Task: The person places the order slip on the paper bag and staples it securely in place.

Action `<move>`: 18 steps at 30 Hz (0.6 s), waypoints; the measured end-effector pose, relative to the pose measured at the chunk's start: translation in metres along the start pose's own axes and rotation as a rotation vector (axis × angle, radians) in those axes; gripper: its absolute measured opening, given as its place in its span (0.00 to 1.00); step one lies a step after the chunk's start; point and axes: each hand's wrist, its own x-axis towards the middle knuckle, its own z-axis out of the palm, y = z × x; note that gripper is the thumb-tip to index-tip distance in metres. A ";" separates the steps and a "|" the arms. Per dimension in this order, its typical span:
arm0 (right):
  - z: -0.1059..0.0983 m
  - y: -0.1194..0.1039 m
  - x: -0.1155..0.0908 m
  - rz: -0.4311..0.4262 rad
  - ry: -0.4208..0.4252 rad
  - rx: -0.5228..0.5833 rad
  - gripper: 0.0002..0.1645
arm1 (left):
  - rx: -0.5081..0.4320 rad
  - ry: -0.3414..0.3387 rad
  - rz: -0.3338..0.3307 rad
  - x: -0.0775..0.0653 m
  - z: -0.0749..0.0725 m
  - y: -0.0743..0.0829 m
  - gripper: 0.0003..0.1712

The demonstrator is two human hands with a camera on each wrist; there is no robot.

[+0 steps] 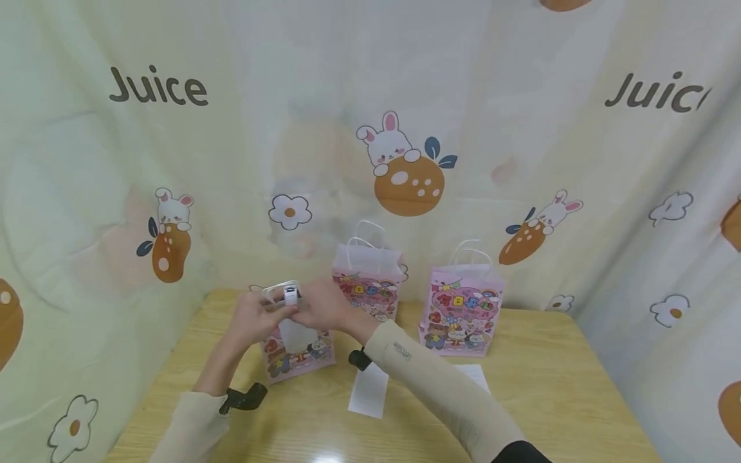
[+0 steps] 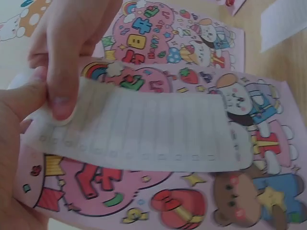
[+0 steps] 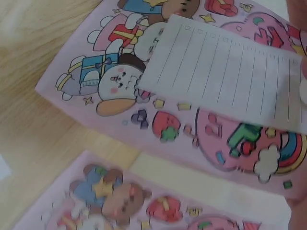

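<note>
My left hand [image 1: 251, 319] grips the top of a pink cartoon-printed paper bag [image 1: 307, 372] at the table's left. A lined paper slip [image 2: 153, 129] with a row of small boxes lies against the bag's front, its upper end under the fingers. Over that end, my right hand [image 1: 325, 305] holds a small white stapler-like tool [image 1: 291, 295] with a dark slot. In the left wrist view the right thumb [image 2: 62, 91] presses down on it. Fingers hide most of the tool, and whether a staple is in the paper cannot be seen.
Two more pink bags with white handles stand behind, a middle bag [image 1: 370, 292] and a right bag [image 1: 461, 312]. One loose slip [image 1: 369, 390] lies on the wooden table [image 1: 544, 386]; another slip [image 1: 475, 376] is partly behind the right sleeve. A printed curtain [image 1: 324, 83] hangs behind.
</note>
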 end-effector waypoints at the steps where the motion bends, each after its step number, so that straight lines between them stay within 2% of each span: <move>1: -0.002 0.000 0.000 0.015 -0.023 0.022 0.18 | -0.001 -0.016 -0.019 0.001 -0.001 0.001 0.07; 4: -0.010 0.002 -0.001 0.059 -0.077 0.047 0.20 | -0.049 -0.059 -0.101 0.004 -0.004 0.006 0.09; 6: -0.013 0.003 -0.002 0.079 -0.100 0.040 0.22 | -0.084 -0.077 -0.159 0.006 -0.006 0.007 0.15; 9: -0.015 0.003 -0.003 0.104 -0.086 0.084 0.23 | -0.117 -0.091 -0.236 0.006 -0.009 0.007 0.21; 12: -0.014 0.004 -0.007 0.112 -0.033 0.220 0.26 | -0.169 -0.109 -0.272 0.003 -0.010 0.006 0.24; 13: -0.014 0.004 -0.008 0.105 -0.011 0.279 0.29 | -0.186 -0.110 -0.277 0.001 -0.011 0.007 0.25; 15: -0.015 0.004 -0.011 0.091 0.017 0.354 0.29 | -0.228 -0.119 -0.280 -0.001 -0.011 0.007 0.26; 18: -0.018 0.004 -0.014 0.120 0.008 0.416 0.30 | -0.229 -0.117 -0.280 -0.003 -0.009 0.009 0.27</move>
